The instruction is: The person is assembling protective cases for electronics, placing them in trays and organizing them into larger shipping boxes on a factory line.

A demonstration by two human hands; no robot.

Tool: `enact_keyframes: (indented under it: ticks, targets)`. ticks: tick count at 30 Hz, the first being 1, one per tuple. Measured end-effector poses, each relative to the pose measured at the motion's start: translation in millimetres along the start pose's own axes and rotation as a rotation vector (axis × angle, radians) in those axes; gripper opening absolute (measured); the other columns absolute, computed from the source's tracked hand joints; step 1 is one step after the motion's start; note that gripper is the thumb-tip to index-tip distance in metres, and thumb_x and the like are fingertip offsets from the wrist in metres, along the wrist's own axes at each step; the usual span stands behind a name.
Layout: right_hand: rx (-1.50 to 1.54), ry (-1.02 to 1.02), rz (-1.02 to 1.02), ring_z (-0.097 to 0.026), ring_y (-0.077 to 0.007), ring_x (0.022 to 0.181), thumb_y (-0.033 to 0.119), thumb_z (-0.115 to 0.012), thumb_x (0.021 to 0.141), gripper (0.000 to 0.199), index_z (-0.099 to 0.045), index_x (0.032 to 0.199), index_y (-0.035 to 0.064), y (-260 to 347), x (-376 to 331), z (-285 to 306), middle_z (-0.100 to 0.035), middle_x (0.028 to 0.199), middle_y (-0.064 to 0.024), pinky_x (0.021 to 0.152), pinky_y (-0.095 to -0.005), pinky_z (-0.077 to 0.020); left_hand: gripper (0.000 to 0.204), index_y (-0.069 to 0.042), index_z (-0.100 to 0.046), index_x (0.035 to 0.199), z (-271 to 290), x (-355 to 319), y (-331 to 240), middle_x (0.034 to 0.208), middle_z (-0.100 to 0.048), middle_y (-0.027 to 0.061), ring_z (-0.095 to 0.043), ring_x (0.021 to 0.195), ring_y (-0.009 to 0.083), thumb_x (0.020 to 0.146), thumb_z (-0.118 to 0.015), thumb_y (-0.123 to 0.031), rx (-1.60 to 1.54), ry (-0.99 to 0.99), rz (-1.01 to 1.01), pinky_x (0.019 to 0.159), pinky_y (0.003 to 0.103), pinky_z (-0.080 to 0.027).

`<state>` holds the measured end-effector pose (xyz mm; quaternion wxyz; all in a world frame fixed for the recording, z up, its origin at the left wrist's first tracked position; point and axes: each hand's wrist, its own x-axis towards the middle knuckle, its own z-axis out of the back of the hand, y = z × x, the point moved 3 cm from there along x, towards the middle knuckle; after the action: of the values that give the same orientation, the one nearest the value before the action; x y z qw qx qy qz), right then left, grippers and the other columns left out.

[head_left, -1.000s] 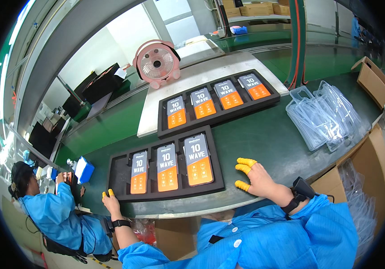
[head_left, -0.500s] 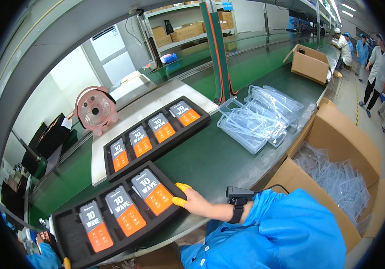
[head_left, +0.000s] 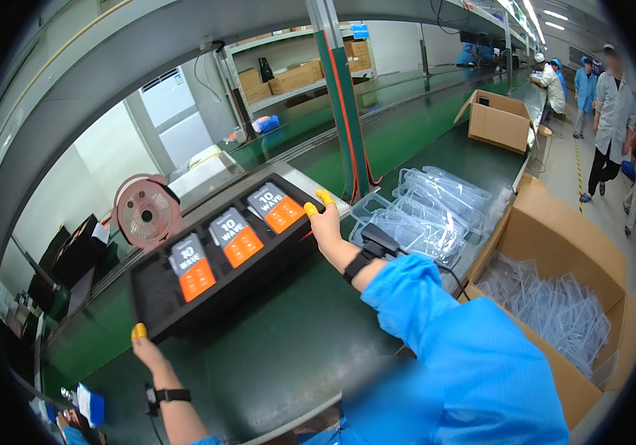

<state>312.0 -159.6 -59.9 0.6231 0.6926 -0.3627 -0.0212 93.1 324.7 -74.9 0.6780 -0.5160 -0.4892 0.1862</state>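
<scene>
Both my hands hold a black tray [head_left: 153,288] by its opposite ends, tilted above the bench. Three grey-and-orange flat packages, a left one [head_left: 193,268], a middle one [head_left: 236,237] and a right one [head_left: 275,208], sit in its compartments; the leftmost compartment holds no package. My left hand [head_left: 149,351], with a yellow finger cover, grips the near left corner. My right hand [head_left: 326,225], with yellow finger covers, grips the right end. The second loaded tray is hidden behind this one.
A pink fan [head_left: 147,213] stands behind the tray. To the right lie stacked clear plastic trays [head_left: 425,211] on the green bench [head_left: 288,334]. A carton [head_left: 566,230] of clear plastic pieces [head_left: 548,311] stands beside me; another carton [head_left: 497,122] is farther off. A green post [head_left: 344,111] rises behind.
Both my hands have carried the near tray up and away from me, over where the second tray lay. My left hand has come fully into view. The bench's near part is now uncovered.
</scene>
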Motion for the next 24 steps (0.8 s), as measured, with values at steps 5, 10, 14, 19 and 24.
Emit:
enact_keyframes:
  ticks: [5, 10, 14, 19, 24]
  targets:
    - [-0.193, -0.166, -0.117, -0.054, -0.0325, 0.097, 0.008, -0.061, 0.073, 0.030, -0.057, 0.102, 0.0012, -38, -1, -8, -0.057, 0.101, -0.0198, 0.085, -0.0351, -0.0413, 0.037, 0.010, -0.050, 0.110, -49, -8, 45, 0.105, -0.056, 0.0169, -0.052, 0.096, 0.0258, 0.082, -0.034, -0.009, 0.126, -0.085, 0.124, 0.086, 0.033, -0.039]
    - [-0.290, -0.124, -0.079, -0.042, -0.0343, 0.110, 0.005, -0.057, 0.072, 0.034, -0.052, 0.106, 0.0009, -30, 0, -7, -0.048, 0.113, -0.0205, 0.095, -0.0390, -0.0326, 0.039, 0.008, -0.046, 0.116, -53, -27, 29, 0.115, -0.050, 0.0158, -0.048, 0.104, 0.0241, 0.084, -0.033, -0.012, 0.050, -0.083, 0.214, 0.091, 0.032, -0.036]
    - [-0.358, -0.060, 0.173, -0.037, -0.0337, 0.116, 0.002, -0.057, 0.069, 0.041, -0.050, 0.109, 0.0019, 29, -11, -1, -0.043, 0.121, -0.0197, 0.098, -0.0389, -0.0293, 0.040, 0.008, -0.045, 0.116, -43, -34, 41, 0.116, -0.050, 0.0159, -0.048, 0.105, 0.0237, 0.085, -0.033, -0.014, -0.152, -0.146, 0.393, 0.093, 0.031, -0.035]
    - [-0.038, 0.347, 0.431, -0.029, -0.0286, 0.125, 0.006, -0.064, 0.071, 0.046, -0.048, 0.115, 0.0064, 164, -77, 73, -0.035, 0.131, -0.0155, 0.103, -0.0378, -0.0220, 0.032, 0.001, -0.048, 0.109, -35, -77, 37, 0.105, -0.052, 0.0110, -0.051, 0.094, 0.0198, 0.090, -0.032, -0.018, -0.065, -0.346, 0.219, 0.083, 0.029, -0.040]
    - [-0.322, 0.280, 0.646, -0.035, -0.0303, 0.120, 0.009, -0.066, 0.071, 0.044, -0.050, 0.112, 0.0065, 186, -92, 187, -0.038, 0.128, -0.0152, 0.101, -0.0397, -0.0268, 0.031, 0.002, -0.046, 0.112, -46, -114, -10, 0.104, -0.051, 0.0117, -0.049, 0.099, 0.0197, 0.088, -0.032, -0.011, -0.103, -0.166, 0.096, 0.092, 0.031, -0.037]
